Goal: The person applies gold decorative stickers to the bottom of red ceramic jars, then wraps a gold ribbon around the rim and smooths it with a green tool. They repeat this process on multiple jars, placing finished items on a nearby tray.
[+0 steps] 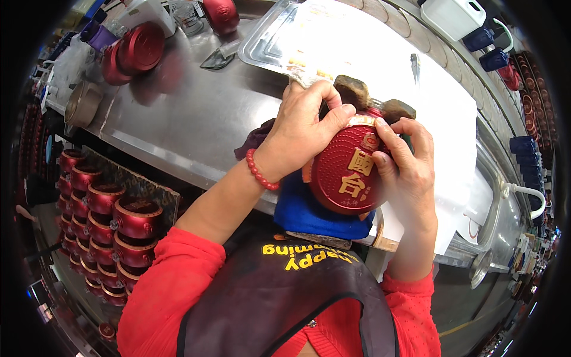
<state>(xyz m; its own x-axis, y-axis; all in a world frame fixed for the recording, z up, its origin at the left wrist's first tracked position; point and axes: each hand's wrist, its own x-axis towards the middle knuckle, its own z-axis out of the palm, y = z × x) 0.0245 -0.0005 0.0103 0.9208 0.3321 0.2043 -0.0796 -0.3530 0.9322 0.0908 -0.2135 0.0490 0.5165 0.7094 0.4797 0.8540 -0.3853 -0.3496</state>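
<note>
A round, flat red bottle (342, 175) with raised gold characters and a studded face lies on a blue cloth (297, 205) in front of me. Across its upper rim runs a gold-and-white strip (361, 121). My left hand (306, 122), above its upper left side, is closed, thumb tip beside the strip's left end. White crumpled cloth (306, 77) shows at its fingers; what the pinch holds is hidden. My right hand (410, 157) grips the bottle's right edge, a fingertip at the strip's right end. Two brown rounded blocks (352, 91) flank the bottle's neck.
White paper (443, 113) covers the right of the steel bench (196, 101). A clear plastic tray (262, 44), dark blade-like scraper (217, 59) and red bottles (141, 47) lie at the back left. Many stacked red bottles (107, 220) stand at lower left; a knife-like tool (415, 66) rests on the paper.
</note>
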